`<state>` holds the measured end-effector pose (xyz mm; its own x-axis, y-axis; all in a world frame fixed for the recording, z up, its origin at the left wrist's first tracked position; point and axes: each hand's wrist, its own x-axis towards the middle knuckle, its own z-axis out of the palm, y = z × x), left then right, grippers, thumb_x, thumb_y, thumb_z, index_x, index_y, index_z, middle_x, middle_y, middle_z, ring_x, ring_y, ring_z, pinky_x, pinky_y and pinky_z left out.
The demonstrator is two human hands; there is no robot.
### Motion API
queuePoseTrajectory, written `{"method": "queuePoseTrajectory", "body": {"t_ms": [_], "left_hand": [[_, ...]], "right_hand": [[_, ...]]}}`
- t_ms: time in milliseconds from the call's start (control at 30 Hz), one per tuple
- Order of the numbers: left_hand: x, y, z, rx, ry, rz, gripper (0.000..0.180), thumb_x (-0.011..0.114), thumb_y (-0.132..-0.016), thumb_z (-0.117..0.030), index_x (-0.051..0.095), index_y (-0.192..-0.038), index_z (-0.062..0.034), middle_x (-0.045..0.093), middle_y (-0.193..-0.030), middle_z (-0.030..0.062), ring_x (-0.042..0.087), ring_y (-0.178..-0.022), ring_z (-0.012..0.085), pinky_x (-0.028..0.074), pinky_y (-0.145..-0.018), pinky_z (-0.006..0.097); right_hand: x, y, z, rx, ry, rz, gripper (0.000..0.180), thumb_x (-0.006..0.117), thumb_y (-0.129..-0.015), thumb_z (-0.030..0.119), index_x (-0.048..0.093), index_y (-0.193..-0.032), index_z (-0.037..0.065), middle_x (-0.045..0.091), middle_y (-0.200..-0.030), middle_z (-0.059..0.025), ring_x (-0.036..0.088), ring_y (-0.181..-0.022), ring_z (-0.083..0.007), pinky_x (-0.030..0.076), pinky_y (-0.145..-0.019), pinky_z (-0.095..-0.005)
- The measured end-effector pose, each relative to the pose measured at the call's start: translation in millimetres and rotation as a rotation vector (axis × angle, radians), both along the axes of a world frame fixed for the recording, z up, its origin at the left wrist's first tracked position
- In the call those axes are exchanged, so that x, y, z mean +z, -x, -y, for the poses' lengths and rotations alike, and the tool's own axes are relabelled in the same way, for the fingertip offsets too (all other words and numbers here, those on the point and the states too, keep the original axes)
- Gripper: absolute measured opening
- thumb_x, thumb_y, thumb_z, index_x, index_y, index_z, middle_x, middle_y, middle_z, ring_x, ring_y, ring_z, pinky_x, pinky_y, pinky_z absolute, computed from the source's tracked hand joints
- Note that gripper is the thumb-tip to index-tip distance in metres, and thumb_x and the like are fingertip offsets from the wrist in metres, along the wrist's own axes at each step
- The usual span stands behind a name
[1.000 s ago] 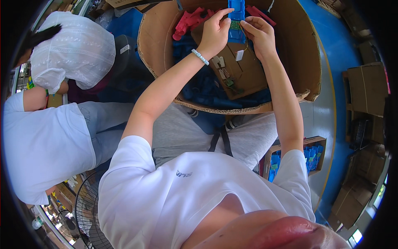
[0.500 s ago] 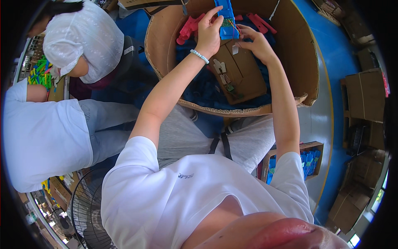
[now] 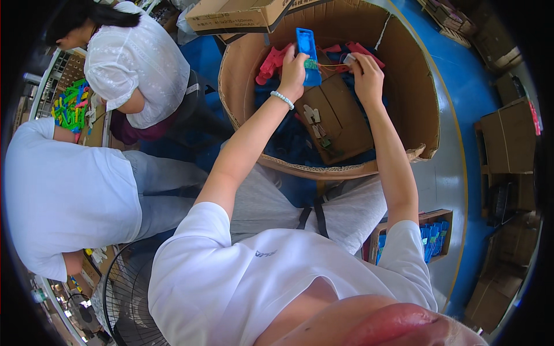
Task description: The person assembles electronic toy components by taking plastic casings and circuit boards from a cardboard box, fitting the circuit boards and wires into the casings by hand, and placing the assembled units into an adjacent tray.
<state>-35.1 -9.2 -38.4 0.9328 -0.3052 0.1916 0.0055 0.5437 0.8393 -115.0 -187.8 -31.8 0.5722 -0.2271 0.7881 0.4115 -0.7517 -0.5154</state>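
Observation:
My left hand [image 3: 293,76] is closed round a long blue plastic housing [image 3: 306,41], held above a large cardboard bin [image 3: 412,109]. A small green circuit board [image 3: 310,64] sits in the housing near my fingers. Thin yellow and red wires [image 3: 332,65] stretch from the board to my right hand [image 3: 367,79]. There, thumb and fingers pinch a small white piece [image 3: 349,59] at the wires' end. Below both hands, a brown cardboard piece [image 3: 340,115] lies in the bin with small white parts [image 3: 312,115] on it.
Pinkish-red plastic parts [image 3: 271,64] and blue parts lie in the bin. An open carton [image 3: 236,17] overhangs its far left. Beside my right leg stands a box of blue housings [image 3: 433,236]. Two people work at a bench on the left, near a wire-cage fan [image 3: 124,294].
My right hand has moved away from the housing, drawing the wires out straight with the white piece. The housing now appears lower in view, and the head view has shifted slightly.

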Motion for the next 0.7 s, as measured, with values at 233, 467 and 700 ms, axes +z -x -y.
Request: {"method": "queuePoseTrajectory", "body": {"t_ms": [233, 467, 700], "left_hand": [[0, 31, 26, -0.449, -0.125, -0.032, 0.042, 0.044, -0.092, -0.009, 0.047, -0.134, -0.0038, 0.061, -0.092, 0.0117, 0.068, -0.071, 0.0242, 0.057, -0.059, 0.037], [-38, 17, 25, -0.181, -0.307, 0.547, 0.039, 0.050, -0.098, -0.015, 0.048, -0.136, -0.0058, 0.062, -0.092, 0.0075, 0.064, -0.064, 0.0154, 0.054, -0.055, 0.029], [-30, 46, 15, -0.470, -0.172, 0.070, 0.040, 0.047, -0.099, -0.013, 0.041, -0.139, -0.0074, 0.061, -0.086, 0.0103, 0.065, -0.058, 0.0198, 0.056, -0.050, 0.033]], "right_hand": [[4, -11, 18, 0.027, -0.063, 0.114, 0.011, 0.066, -0.089, 0.003, 0.067, -0.099, 0.002, 0.068, -0.094, -0.0115, 0.069, -0.079, -0.0270, 0.054, -0.069, -0.0337], [-2, -26, 0, 0.055, -0.075, 0.117, 0.008, 0.067, -0.087, 0.001, 0.067, -0.095, 0.001, 0.063, -0.082, -0.0119, 0.064, -0.073, -0.0233, 0.050, -0.066, -0.0316], [-36, -17, 20, 0.194, -0.108, -0.041, 0.016, 0.064, -0.090, -0.003, 0.067, -0.105, -0.002, 0.068, -0.098, -0.0091, 0.065, -0.089, -0.0142, 0.050, -0.076, -0.0257]]}}
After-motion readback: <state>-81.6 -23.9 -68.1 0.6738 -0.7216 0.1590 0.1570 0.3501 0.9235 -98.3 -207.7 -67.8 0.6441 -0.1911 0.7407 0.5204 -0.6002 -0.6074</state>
